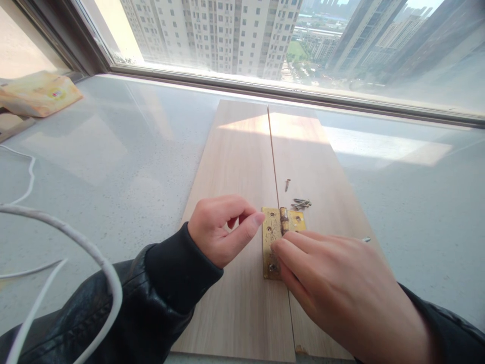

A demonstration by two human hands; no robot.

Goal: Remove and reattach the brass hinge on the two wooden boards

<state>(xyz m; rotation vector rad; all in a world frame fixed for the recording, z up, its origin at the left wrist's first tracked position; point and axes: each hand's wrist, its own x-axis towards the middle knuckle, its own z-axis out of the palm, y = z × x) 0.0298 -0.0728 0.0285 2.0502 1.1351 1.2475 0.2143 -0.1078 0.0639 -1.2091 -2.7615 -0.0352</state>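
Note:
A worn brass hinge (271,242) lies unfolded across the seam between two pale wooden boards (235,167). Over its lower middle, my right hand (333,278) is closed, fingertips pressed together against the left leaf. Whatever those fingers pinch is hidden under the hand. My left hand (227,227) is held just left of the hinge, fingers curled and thumb tip against the index finger, with nothing visible between them. Several loose screws (302,203) lie in a small pile above the hinge, and a single screw (287,185) rests farther up the right board.
The boards lie on a pale speckled sill (151,146) below a large window (235,45). A white cable (94,247) loops over my left sleeve. At the far left sits a yellowish soft packet (41,93). Beside my right hand pokes out a small metallic tip (366,239).

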